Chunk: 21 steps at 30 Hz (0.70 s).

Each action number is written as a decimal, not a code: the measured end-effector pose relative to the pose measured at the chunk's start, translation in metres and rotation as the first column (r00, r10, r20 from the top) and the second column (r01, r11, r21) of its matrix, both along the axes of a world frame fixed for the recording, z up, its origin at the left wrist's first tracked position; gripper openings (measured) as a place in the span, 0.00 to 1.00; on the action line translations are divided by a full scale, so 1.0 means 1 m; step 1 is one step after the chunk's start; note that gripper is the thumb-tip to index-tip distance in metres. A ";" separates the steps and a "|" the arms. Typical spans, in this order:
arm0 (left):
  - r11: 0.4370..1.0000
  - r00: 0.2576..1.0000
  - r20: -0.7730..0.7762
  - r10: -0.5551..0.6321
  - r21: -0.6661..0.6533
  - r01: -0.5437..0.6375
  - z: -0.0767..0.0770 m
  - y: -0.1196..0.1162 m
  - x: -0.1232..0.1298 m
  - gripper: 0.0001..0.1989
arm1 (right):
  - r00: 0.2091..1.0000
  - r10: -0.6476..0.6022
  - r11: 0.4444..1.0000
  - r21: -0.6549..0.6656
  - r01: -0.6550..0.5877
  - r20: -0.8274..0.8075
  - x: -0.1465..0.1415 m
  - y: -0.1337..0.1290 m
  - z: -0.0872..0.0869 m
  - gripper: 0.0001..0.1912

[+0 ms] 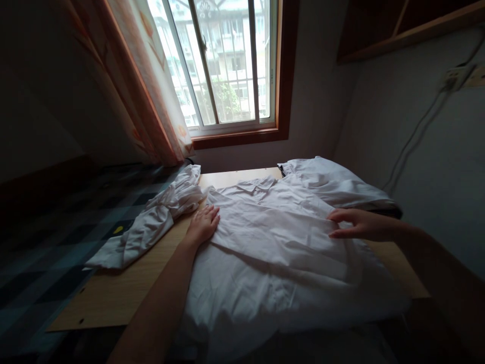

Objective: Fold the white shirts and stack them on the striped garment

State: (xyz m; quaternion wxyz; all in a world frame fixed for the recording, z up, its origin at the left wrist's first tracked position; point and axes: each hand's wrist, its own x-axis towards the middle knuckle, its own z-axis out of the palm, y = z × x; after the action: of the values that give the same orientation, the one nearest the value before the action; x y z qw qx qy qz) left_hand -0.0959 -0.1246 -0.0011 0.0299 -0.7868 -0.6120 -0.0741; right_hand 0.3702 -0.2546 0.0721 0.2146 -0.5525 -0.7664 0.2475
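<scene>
A white collared shirt (265, 237) lies spread over a light wooden board (125, 293), its collar toward the window and its lower part reaching the near edge. One sleeve stretches out to the left, wrinkled, across the board and onto the checked cloth. My left hand (203, 224) rests flat on the shirt's left side, fingers spread. At the right side, my right hand (346, 223) has its thumb and forefinger apart, with the fingertips at the fabric; its other fingers are hidden.
More white fabric (329, 177) lies at the back right. A dark checked cloth (76, 237) covers the surface at left. Behind are a window (231, 65) and a curtain (151, 81). A cable (413, 136) hangs on the right wall.
</scene>
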 end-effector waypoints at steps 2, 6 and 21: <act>1.000 1.000 0.003 0.003 -0.001 -0.003 0.000 0.000 0.000 0.26 | 0.998 0.053 0.994 -0.095 -0.054 -0.016 -0.001 -0.011 0.000 0.25; 1.000 1.000 0.008 -0.004 0.008 0.003 -0.002 0.000 -0.001 0.25 | 0.998 -0.050 0.997 -0.054 0.049 -0.027 -0.001 -0.022 -0.005 0.27; 1.000 1.000 0.013 0.007 0.014 -0.007 -0.006 0.000 -0.002 0.25 | 0.900 0.044 0.912 0.350 -0.213 0.433 -0.087 -0.006 -0.012 0.07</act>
State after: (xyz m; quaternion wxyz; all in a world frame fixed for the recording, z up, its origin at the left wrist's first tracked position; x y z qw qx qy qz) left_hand -0.0976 -0.1246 -0.0071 0.0315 -0.7840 -0.6143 -0.0834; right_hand 0.2832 -0.2610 0.0603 0.1347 -0.4856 -0.8635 -0.0190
